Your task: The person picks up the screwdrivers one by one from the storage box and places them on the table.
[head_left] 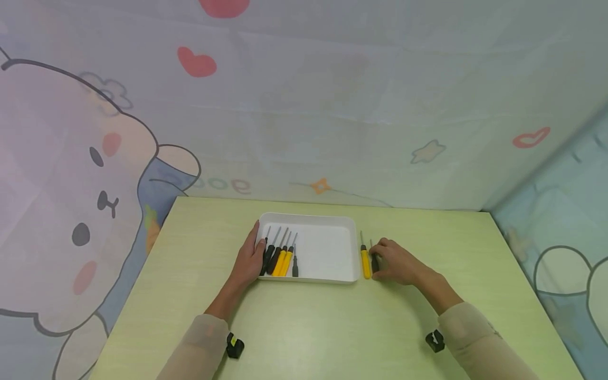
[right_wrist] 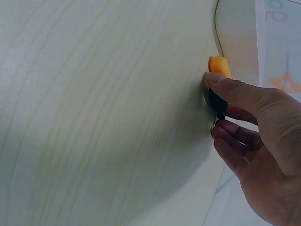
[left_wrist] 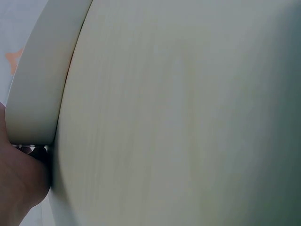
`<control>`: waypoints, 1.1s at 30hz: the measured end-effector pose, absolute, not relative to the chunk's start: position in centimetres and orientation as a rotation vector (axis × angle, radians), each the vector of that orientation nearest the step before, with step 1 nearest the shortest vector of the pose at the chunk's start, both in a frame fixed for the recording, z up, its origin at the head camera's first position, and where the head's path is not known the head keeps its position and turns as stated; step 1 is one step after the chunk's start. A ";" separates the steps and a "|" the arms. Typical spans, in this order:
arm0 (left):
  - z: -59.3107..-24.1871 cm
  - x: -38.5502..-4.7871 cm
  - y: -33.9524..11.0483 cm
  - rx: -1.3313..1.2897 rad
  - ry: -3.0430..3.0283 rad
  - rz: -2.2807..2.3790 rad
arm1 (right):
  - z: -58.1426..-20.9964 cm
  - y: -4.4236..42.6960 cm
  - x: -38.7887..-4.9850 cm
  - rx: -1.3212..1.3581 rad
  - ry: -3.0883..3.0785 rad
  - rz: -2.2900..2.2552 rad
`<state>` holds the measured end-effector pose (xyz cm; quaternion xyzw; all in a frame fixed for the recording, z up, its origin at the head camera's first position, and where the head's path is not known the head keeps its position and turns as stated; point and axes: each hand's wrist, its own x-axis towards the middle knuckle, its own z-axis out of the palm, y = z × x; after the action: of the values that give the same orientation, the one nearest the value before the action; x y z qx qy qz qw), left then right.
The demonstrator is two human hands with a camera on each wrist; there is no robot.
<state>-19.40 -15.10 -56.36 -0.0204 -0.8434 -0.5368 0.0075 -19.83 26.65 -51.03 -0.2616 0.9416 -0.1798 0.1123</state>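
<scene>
A white tray point(head_left: 328, 253) lies on the table with several screwdrivers side by side in its left part. Among them are yellow-handled screwdrivers point(head_left: 284, 260) and a small dark-handled one point(head_left: 295, 268). My left hand point(head_left: 248, 259) grips the tray's left side, thumb over the rim and fingers along the outside. Just right of the tray, a yellow-handled screwdriver point(head_left: 365, 263) lies on the table. Beside it, my right hand point(head_left: 396, 262) pinches a black-handled screwdriver point(right_wrist: 217, 102) between thumb and fingers, low over the tabletop; whether it touches the table I cannot tell.
The pale wooden table point(head_left: 304, 327) ends at the back against a printed cloth point(head_left: 332, 132), with more cloth on both sides. A small black device point(head_left: 235, 346) sits at the left wrist and another black device point(head_left: 435, 341) at the right wrist.
</scene>
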 end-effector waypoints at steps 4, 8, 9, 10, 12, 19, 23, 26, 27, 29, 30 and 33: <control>-56.4 -19.5 -15.1 -0.067 -2.636 -1.680 | -51.0 26.6 -19.7 -0.769 2.770 -0.526; -56.4 -19.4 -15.1 -0.068 -2.634 -1.679 | -51.0 26.7 -19.6 -0.768 2.776 -0.533; -56.4 -19.4 -15.0 -0.069 -2.635 -1.677 | -51.0 26.7 -19.6 -0.766 2.778 -0.532; -56.4 -19.4 -15.0 -0.068 -2.635 -1.677 | -51.0 26.7 -19.6 -0.765 2.778 -0.535; -56.4 -19.4 -15.0 -0.065 -2.638 -1.674 | -51.0 26.8 -19.6 -0.760 2.780 -0.537; -56.4 -19.4 -15.0 -0.058 -2.639 -1.673 | -51.1 26.9 -19.6 -0.741 2.779 -0.539; -56.5 -19.4 -14.9 -0.053 -2.646 -1.672 | -51.2 27.2 -19.7 -0.723 2.780 -0.542; -56.7 -19.4 -14.8 -0.050 -2.654 -1.668 | -51.1 27.4 -19.6 -0.717 2.787 -0.543; -56.7 -19.5 -14.8 -0.049 -2.656 -1.667 | -51.0 27.5 -19.6 -0.726 2.790 -0.541; -56.7 -19.5 -14.8 -0.050 -2.660 -1.660 | -50.7 27.5 -19.7 -0.734 2.798 -0.530; -56.7 -19.5 -14.7 -0.051 -2.657 -1.658 | -50.5 27.5 -19.7 -0.747 2.804 -0.529; -56.6 -19.6 -14.7 -0.049 -2.652 -1.655 | -49.9 27.3 -19.8 -0.761 2.818 -0.540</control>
<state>-19.57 -14.69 -56.61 -0.0157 -0.8482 -0.5293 0.0074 -19.82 27.30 -49.88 -0.2556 0.9457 -0.1814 0.0866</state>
